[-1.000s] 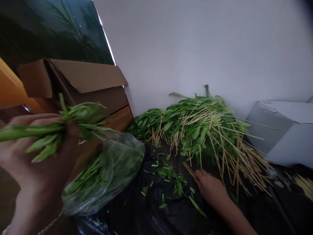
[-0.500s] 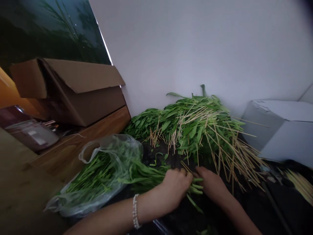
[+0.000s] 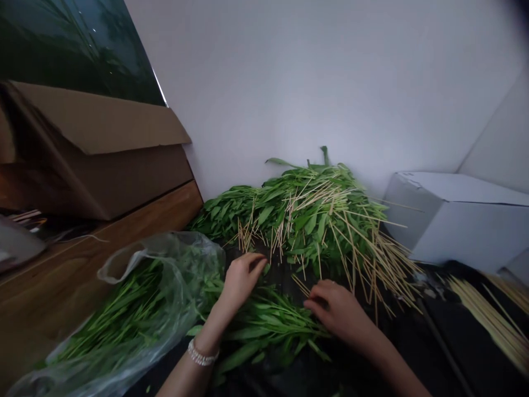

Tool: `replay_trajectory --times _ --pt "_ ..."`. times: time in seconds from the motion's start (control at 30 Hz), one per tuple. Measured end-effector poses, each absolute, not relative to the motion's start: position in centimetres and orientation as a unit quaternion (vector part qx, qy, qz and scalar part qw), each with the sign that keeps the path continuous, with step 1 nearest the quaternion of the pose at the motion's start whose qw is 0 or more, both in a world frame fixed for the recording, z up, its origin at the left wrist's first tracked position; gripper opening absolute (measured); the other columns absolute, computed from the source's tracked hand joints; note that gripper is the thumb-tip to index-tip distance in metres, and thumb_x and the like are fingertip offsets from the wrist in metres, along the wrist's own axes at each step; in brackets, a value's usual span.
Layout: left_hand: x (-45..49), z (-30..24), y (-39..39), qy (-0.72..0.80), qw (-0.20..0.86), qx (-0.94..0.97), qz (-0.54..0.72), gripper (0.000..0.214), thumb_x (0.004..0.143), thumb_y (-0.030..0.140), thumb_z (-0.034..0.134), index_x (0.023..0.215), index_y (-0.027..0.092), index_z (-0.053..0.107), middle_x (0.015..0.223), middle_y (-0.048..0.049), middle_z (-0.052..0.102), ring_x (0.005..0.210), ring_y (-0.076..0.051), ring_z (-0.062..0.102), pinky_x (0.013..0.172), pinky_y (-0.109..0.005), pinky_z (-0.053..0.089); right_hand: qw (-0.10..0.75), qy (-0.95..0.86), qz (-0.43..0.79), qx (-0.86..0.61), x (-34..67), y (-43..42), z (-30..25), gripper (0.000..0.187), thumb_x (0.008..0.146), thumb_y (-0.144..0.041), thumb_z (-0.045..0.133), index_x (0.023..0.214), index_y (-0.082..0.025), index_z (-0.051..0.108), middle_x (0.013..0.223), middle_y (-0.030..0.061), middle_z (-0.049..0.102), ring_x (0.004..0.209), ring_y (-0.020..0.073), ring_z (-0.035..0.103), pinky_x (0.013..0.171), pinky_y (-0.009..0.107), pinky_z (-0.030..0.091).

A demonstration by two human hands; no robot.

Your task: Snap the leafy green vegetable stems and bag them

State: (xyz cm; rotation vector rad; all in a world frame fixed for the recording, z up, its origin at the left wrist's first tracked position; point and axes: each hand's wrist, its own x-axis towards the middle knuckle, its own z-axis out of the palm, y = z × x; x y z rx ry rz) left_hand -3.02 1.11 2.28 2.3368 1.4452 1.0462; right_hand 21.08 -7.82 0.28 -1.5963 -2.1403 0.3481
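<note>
A loose bunch of green leafy stems (image 3: 264, 325) lies on the black sheet (image 3: 454, 353) between my hands. My left hand (image 3: 242, 278), a bead bracelet on its wrist, hovers above the bunch's far end with its fingers loosely curled and nothing in them. My right hand (image 3: 336, 311) rests at the bunch's right end, its fingertips pinched together on the stems' tips. Behind both hands rises a big heap of greens on wooden skewers (image 3: 318, 220), leaning against the wall.
A clear plastic bag of greens (image 3: 124, 320) lies at the left on a wooden ledge (image 3: 103, 242). An open cardboard box (image 3: 95, 154) stands behind it. A white box (image 3: 458, 220) sits at the right, with loose skewers (image 3: 491, 314) in front.
My left hand brought a bunch of greens down from the upper left, laid it on the sheet and let go. My right hand moved slightly toward the bunch.
</note>
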Motion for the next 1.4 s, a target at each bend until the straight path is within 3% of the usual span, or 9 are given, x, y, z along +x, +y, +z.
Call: replay_trajectory --times 0.1,0.2,0.33,0.5,0.67,0.83,0.97,1.23,1.4 --pt "-3.2 1.3 0.4 0.483 0.121 0.761 0.416 0.021 0.091 0.031 0.053 0.094 0.019 0.071 0.093 -0.0051 0.072 0.085 -0.019 0.066 0.078 -0.029 0.048 0.192 -0.8 0.131 -0.554 20.0 -8.4 -0.4 0.013 0.083 -0.026 0.062 0.07 -0.023 0.06 0.079 -0.0007 0.062 0.083 0.0179 0.059 0.074 0.028 0.039" --pt "-3.1 1.5 -0.5 0.462 0.139 0.75 0.453 0.023 0.093 0.03 0.05 0.094 0.018 0.07 0.092 -0.005 0.071 0.086 -0.018 0.065 0.079 -0.028 0.047 0.205 -0.809 0.145 -0.531 19.7 -8.4 -1.3 0.015 0.084 -0.019 0.057 0.07 -0.023 0.061 0.079 -0.0002 0.062 0.082 0.0172 0.058 0.076 0.029 0.04" --pt "-3.0 2.0 -1.6 0.436 0.14 0.736 0.498 0.026 0.096 0.027 0.044 0.103 0.02 0.067 0.1 -0.0054 0.069 0.093 -0.018 0.063 0.084 -0.029 0.046 0.341 -0.748 0.194 -0.535 20.2 -7.7 -1.6 0.017 0.091 -0.031 0.048 0.079 -0.022 0.058 0.078 0.0008 0.061 0.076 0.0165 0.057 0.068 0.027 0.041" --pt "-2.7 2.5 -2.5 0.424 0.09 0.698 0.57 0.018 0.094 0.024 0.046 0.105 0.02 0.061 0.098 -0.0049 0.063 0.091 -0.017 0.059 0.082 -0.031 0.045 0.48 -0.598 0.361 -0.531 20.2 -7.6 -0.7 0.028 0.092 -0.049 0.044 0.086 -0.023 0.051 0.064 -0.0032 0.056 0.057 0.0131 0.053 0.056 0.025 0.04" --pt "-2.2 2.2 -2.9 0.4 0.041 0.718 0.568 0.015 0.092 0.02 0.05 0.081 0.018 0.06 0.084 -0.0028 0.056 0.081 -0.016 0.055 0.075 -0.03 0.044 0.494 -0.52 0.521 -0.463 19.1 -7.7 -0.9 0.032 0.087 -0.054 0.051 0.082 -0.022 0.049 0.058 -0.006 0.055 0.046 0.0094 0.048 0.046 0.022 0.034" --pt "-1.5 1.2 -3.1 0.355 -0.004 0.761 0.542 0.014 0.087 0.015 0.058 0.098 0.021 0.065 0.09 -0.0046 0.058 0.086 -0.018 0.055 0.077 -0.032 0.044 0.5 -0.48 0.577 -0.433 18.7 -7.9 -1.1 0.032 0.086 -0.052 0.055 0.08 -0.021 0.049 0.055 -0.0069 0.054 0.043 0.0067 0.045 0.044 0.02 0.03" --pt "-1.2 0.8 -3.5 0.312 -0.053 0.79 0.525 0.015 0.083 0.014 0.065 0.096 0.022 0.067 0.086 -0.0029 0.058 0.08 -0.016 0.055 0.075 -0.033 0.043 0.493 -0.47 0.598 -0.423 18.4 -8.3 -0.9 0.033 0.086 -0.052 0.055 0.079 -0.02 0.05 0.053 -0.0073 0.051 0.042 0.0059 0.042 0.043 0.019 0.028" --pt "-1.3 1.0 -3.7 0.328 -0.028 0.748 0.576 0.026 0.088 0.009 0.055 0.109 0.023 0.062 0.092 -0.0038 0.059 0.086 -0.016 0.057 0.076 -0.03 0.048 0.513 -0.54 0.45 -0.493 18.4 -8.1 -1.2 0.039 0.082 -0.059 0.055 0.088 -0.02 0.056 0.064 -0.0025 0.057 0.053 0.0118 0.052 0.048 0.023 0.04" --pt "-1.5 1.2 -3.8 0.346 -0.025 0.73 0.589 0.01 0.087 0.015 0.058 0.094 0.021 0.061 0.091 -0.004 0.057 0.086 -0.017 0.056 0.075 -0.031 0.048 0.513 -0.619 0.218 -0.553 18.3 -8.8 -1.3 0.027 0.092 -0.046 0.044 0.093 -0.022 0.058 0.077 0.0021 0.062 0.069 0.0166 0.06 0.065 0.028 0.046"
